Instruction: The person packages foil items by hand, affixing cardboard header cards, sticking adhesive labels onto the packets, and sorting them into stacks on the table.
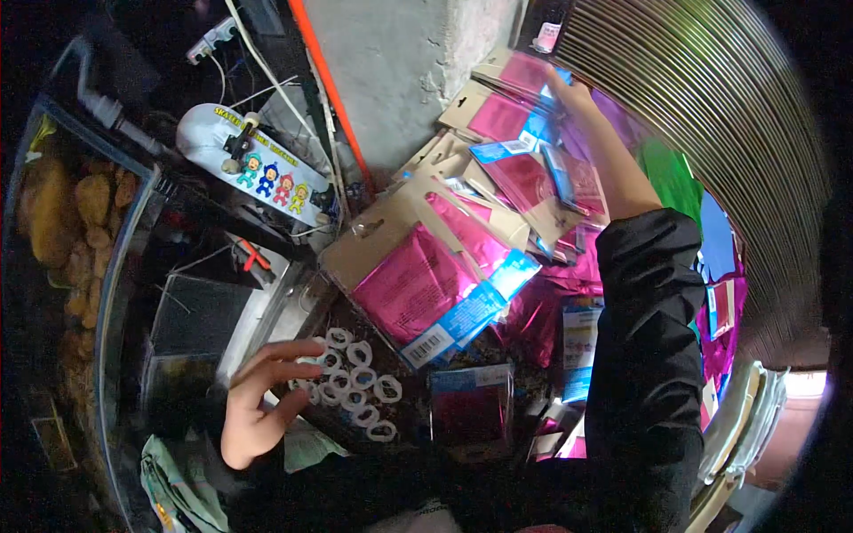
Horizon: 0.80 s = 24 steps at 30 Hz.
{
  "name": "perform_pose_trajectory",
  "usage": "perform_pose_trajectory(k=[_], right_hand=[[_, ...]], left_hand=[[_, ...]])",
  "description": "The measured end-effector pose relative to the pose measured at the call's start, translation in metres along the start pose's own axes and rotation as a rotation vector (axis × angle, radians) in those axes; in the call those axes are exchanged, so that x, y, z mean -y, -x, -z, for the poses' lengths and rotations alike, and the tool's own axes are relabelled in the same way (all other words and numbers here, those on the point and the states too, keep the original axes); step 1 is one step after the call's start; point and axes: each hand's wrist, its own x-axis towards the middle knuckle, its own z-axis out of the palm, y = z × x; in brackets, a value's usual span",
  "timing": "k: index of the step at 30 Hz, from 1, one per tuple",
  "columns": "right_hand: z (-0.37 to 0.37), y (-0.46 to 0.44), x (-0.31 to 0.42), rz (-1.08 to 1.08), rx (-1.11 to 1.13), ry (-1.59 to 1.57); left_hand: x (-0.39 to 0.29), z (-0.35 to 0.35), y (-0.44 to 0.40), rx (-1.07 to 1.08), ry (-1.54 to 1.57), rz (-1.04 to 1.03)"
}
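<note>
My left hand (267, 400) is at the lower left, its fingers curved and apart. Its fingertips are beside a cluster of white rings (360, 377) on a dark surface; whether they touch one is unclear. My right arm, in a black sleeve, stretches to the far end of a pile of flat packets. There my right hand (569, 93) is at a pink packet (520, 71) with a cardboard header. Motion blur hides the fingers' grip. A large pink packet (418, 284) with a blue label lies in the middle, and a smaller dark pink packet (471, 409) is nearer me.
A white skateboard (258, 169) with cartoon figures and a power strip (213, 40) are at the upper left. Stones (93, 200) sit behind glass at the far left. A concrete pillar (391, 71) stands behind the pile, and a ribbed shutter (711, 98) curves along the right.
</note>
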Motion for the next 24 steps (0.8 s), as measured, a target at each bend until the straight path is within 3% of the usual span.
perform_pose_trajectory(k=[5, 8, 10, 12, 15, 17, 18, 19, 20, 22, 24], right_hand=[[0.0, -0.024, -0.018, 0.175, -0.214, -0.001], [0.04, -0.019, -0.045, 0.194, -0.088, -0.014], [0.063, 0.001, -0.073, 0.447, 0.217, 0.167], [0.079, 0.032, -0.094, 0.402, 0.244, 0.223], [0.101, 0.104, -0.113, 0.272, 0.354, 0.394], [0.111, 0.145, -0.118, 0.178, 0.428, 0.5], [0.103, 0.167, -0.101, 0.028, 0.272, 0.518], [0.098, 0.171, -0.1, -0.024, 0.318, 0.274], [0.092, 0.172, -0.102, -0.07, 0.358, 0.027], [0.079, 0.17, -0.106, -0.061, 0.277, 0.041], [0.079, 0.172, -0.107, -0.132, 0.302, -0.168]], left_hand=[[0.009, -0.007, 0.013, -0.126, 0.014, 0.088], [-0.004, 0.007, -0.01, -0.112, -0.1, -0.004], [-0.018, 0.016, -0.039, -0.052, -0.237, -0.136], [-0.033, 0.013, -0.078, -0.013, -0.233, -0.153], [-0.05, 0.006, -0.163, 0.237, -0.114, -0.097], [-0.035, -0.007, -0.236, 0.311, -0.262, -0.177], [-0.027, -0.028, -0.263, 0.27, -0.25, -0.14], [-0.02, -0.047, -0.287, 0.283, -0.255, -0.149], [-0.018, -0.065, -0.309, 0.434, -0.311, -0.047], [-0.014, -0.094, -0.337, 0.727, -0.429, 0.163], [-0.007, -0.114, -0.341, 0.719, -0.409, 0.153]])
